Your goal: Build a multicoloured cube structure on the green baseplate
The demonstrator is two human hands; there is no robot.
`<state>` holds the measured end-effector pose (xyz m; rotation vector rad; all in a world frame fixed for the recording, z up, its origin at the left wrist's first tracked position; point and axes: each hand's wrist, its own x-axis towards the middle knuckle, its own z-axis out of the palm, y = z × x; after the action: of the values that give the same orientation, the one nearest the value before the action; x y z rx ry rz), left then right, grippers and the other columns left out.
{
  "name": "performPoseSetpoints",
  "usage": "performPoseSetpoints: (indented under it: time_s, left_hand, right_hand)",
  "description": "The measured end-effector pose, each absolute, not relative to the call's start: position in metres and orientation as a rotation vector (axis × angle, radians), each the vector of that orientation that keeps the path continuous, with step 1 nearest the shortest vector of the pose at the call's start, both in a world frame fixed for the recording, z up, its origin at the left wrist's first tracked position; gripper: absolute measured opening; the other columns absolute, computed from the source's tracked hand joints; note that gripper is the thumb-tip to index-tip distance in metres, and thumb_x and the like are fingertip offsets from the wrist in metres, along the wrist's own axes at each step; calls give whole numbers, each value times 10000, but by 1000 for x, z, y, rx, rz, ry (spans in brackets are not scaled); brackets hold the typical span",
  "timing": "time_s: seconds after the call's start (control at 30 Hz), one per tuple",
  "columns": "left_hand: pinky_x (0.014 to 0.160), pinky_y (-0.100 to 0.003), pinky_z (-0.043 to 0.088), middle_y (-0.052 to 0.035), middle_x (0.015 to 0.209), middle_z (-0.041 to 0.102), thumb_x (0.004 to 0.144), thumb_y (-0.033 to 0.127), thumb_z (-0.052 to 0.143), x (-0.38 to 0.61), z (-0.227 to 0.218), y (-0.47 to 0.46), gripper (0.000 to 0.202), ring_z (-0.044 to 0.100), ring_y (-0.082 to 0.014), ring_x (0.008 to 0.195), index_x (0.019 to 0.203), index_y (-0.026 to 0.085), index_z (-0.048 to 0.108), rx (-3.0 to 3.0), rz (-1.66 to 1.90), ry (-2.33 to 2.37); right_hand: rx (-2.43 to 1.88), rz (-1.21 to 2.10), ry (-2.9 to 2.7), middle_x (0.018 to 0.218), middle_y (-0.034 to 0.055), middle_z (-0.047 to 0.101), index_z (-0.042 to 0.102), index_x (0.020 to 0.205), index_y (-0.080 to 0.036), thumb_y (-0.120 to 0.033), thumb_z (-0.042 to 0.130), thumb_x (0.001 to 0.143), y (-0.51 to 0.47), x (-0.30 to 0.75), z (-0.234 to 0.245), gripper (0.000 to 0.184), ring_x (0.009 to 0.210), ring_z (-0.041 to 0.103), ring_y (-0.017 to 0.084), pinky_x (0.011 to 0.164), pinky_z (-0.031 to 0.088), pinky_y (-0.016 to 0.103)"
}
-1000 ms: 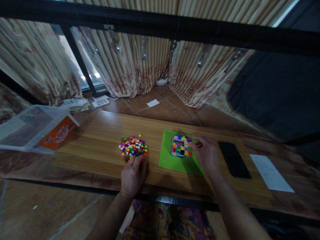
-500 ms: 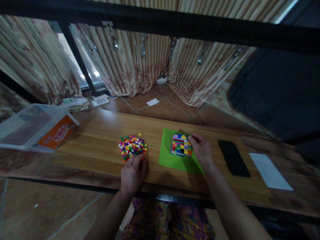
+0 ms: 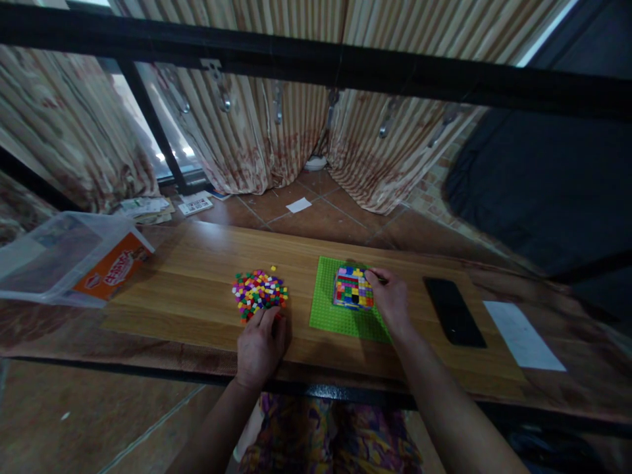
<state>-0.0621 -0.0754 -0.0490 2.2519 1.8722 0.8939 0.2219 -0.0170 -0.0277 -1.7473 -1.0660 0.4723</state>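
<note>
A block built of many coloured toy bricks [image 3: 353, 288] stands on a green studded baseplate [image 3: 323, 316]. My right hand [image 3: 391, 304] is at the block's far right corner, thumb and fingers closed together against its top edge; whatever they pinch is too small to make out. Loose small toy bricks [image 3: 257, 289] of many colours lie heaped left of the baseplate. At the near edge of this heap rests my left hand [image 3: 259, 347], its fingers curled inward. Red bricks show by its fingertips, but what it grips is hidden.
The wooden tabletop [image 3: 172, 289] carries a black phone [image 3: 454, 312] right of the baseplate, with a white paper sheet [image 3: 524, 336] beyond it. A clear plastic bin [image 3: 54, 257] with an orange label stands at the left end. A dark metal bar [image 3: 316, 56] crosses above.
The view has shifted slightly, so the table items sit a little further left. Both hands keep nearly the same places, at the heap and at the block's corner.
</note>
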Motion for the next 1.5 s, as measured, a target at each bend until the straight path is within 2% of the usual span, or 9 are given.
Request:
performPoseSetpoints:
  time_s: [0.1,0.23,0.3,0.4,0.6,0.8,0.97,1.33,1.5]
  left_hand:
    - [721,-301,518,-89,970,715,921,315,497,-65,-48,-73,257,678,-221,861,1069,185,662,2165,951,1806]
    - [815,-339,545,-111,1022,730,905,335,502,-69,-40,-76,307,688,-227,924,1085,156,674,1804,1121,1659]
    - [773,-327,562,-101,990,738,880,395,547,-68,-32,-81,352,694,-212,871,1092,148,682,1518,1170,1560]
    - [716,-298,574,-90,996,736,810,488,642,-62,-16,-93,461,689,-171,786,1109,140,692,1119,1180,1371]
    - [719,-298,588,-81,966,739,727,457,744,-45,10,-109,587,687,-152,749,1212,147,630,965,1129,1222]
    - [793,-315,577,-57,896,742,803,387,681,-42,13,-118,410,710,-187,829,1141,171,596,1203,1080,1206]
    - [724,-277,564,-15,802,738,822,347,662,-40,7,-122,287,707,-170,757,1059,197,604,1331,1015,1268]
    - [735,-262,601,-31,946,766,882,330,538,-57,-24,-108,205,740,-186,857,980,218,679,1803,1032,1448]
    - [740,-267,609,-48,966,772,903,346,506,-71,-41,-100,228,749,-193,833,979,212,673,1981,1022,1508]
  right_hand:
    - [-1732,488,-1068,840,103,755,748,884,-150,-505,636,741,-20,222,-24,398,739,686,232,715,531,367]
    - [-1695,416,-1020,969,129,745,706,1089,-130,-534,579,813,-36,221,-11,506,805,690,237,747,532,376]
    - [-1651,344,-1013,1016,132,734,700,1098,-137,-497,575,837,-51,213,-2,462,852,683,237,782,527,381]
    - [-1538,416,-1080,998,91,742,735,970,-188,-437,582,863,-80,187,8,311,918,677,229,846,517,378]
    - [-1346,798,-1386,987,49,726,741,995,-255,-350,571,902,-123,120,8,216,927,664,197,825,517,325]
    - [-1250,1053,-1231,901,37,722,749,955,-244,-371,654,837,-124,96,7,198,825,671,181,744,535,294]
    - [-1207,1243,-937,751,9,723,752,817,-235,-398,723,756,-129,91,9,177,687,656,163,657,541,285]
    - [-1479,722,-776,900,63,732,733,886,-194,-471,724,739,-104,194,-11,313,720,685,194,709,566,366]
    - [-1596,437,-1145,915,75,719,747,892,-194,-417,639,819,-78,230,-13,259,840,668,223,784,527,374]
